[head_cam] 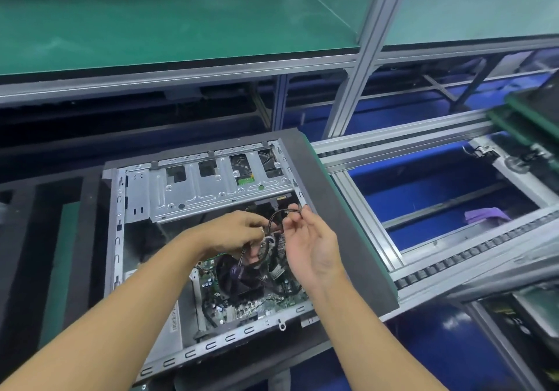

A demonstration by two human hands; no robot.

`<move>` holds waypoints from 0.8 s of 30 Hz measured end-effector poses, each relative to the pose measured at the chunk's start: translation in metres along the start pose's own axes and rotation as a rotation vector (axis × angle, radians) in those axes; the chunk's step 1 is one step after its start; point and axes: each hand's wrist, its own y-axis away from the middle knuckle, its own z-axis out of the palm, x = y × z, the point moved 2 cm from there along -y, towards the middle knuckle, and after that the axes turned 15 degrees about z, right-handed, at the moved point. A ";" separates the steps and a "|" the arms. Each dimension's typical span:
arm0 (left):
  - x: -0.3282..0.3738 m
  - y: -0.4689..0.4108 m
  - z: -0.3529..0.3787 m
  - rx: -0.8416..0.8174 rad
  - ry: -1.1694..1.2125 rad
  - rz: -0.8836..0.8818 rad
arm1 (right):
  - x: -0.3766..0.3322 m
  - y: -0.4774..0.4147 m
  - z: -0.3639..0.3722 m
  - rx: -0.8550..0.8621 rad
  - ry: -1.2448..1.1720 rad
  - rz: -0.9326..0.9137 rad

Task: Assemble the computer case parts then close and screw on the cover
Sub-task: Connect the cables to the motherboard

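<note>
My left hand (239, 235) pinched lower cable (273, 217), right hand (311, 245) pinched upper loop, above open case (119, 224). Judged light, limp, kink-prone; hold near connector.

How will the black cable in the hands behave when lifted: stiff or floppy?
Probably springy rather than limp: the black cable holds an arch between the left hand and right hand. Likely light, since a pinch carries it.

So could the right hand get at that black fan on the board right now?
Probably yes: the case is open and the fan lies just below the right hand, but that hand and the left hand are holding a black cable.
</note>
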 end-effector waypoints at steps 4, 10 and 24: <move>0.000 0.009 0.003 -0.139 0.047 -0.014 | 0.008 0.000 0.003 0.018 -0.035 0.016; -0.006 0.016 0.004 -0.216 0.084 -0.013 | 0.014 0.002 0.011 -0.081 0.104 0.124; -0.021 0.039 -0.036 0.034 0.276 -0.031 | 0.001 0.001 -0.002 -0.009 0.494 0.205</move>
